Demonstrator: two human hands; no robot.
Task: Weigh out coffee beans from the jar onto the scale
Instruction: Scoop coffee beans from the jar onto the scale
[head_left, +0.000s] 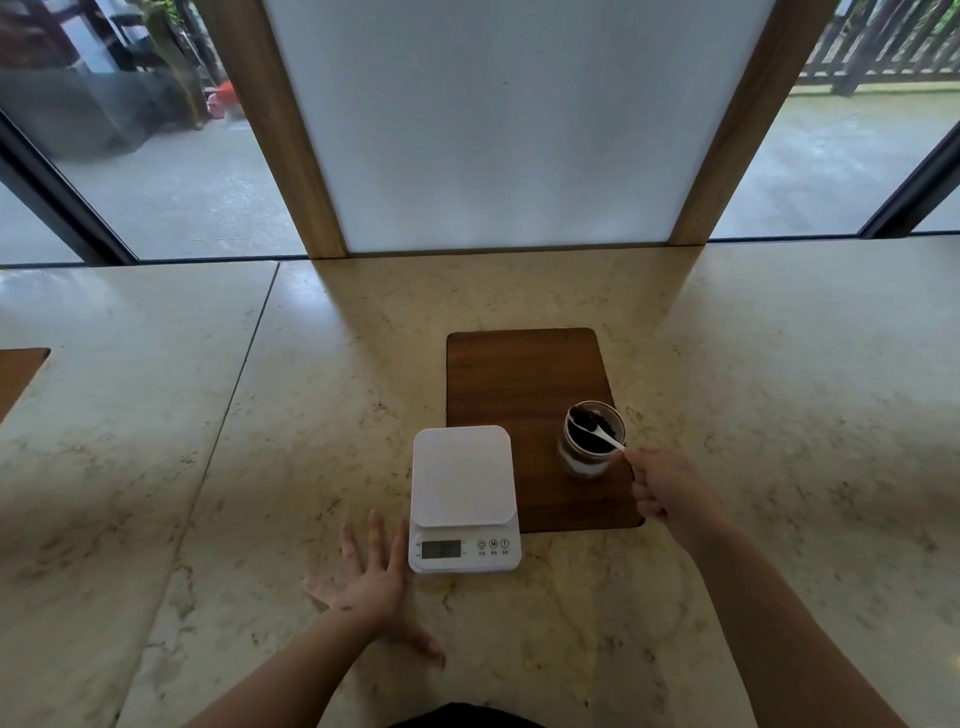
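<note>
On the dark wooden board (524, 379), at two o'clock from the white digital scale (462, 475), stands the open glass jar (592, 441) of coffee beans (597, 423). The right hand (670, 488) pinches a white plastic spoon (597, 428), its bowl in the beans; the left hand (371, 577) lies flat and spread at the scale's seven o'clock. Scooping seems under way; next comes a level carry to the bare platform.

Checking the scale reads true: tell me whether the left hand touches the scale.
Apart. The head view shows a strip of counter between the left hand and the scale.
</note>
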